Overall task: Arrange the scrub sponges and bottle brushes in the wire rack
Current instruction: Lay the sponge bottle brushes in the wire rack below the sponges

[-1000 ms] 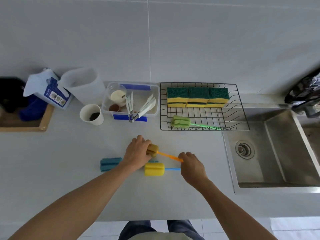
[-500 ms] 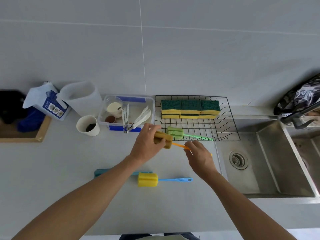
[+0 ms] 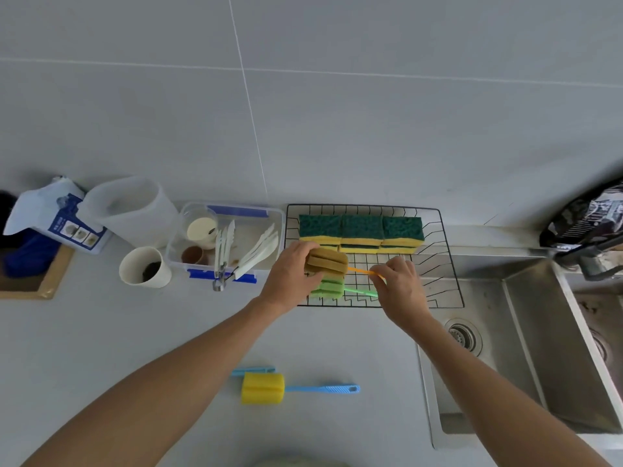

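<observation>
- Brown-headed brush with an orange handle hangs over the wire rack, just above the green brush lying along the rack's near side.
- Left hand grips the brown sponge head; right hand pinches the orange handle.
- Judged step: setting this brush into the rack, on the far side of the green one.
- Next move calls for lowering it level, handle pointing right, then letting go with both hands.
- Scrub sponges sit in a row along the rack's far side.
- Yellow-headed brush and a blue brush handle wait on the near counter.
- Sink lies right of the rack.
</observation>
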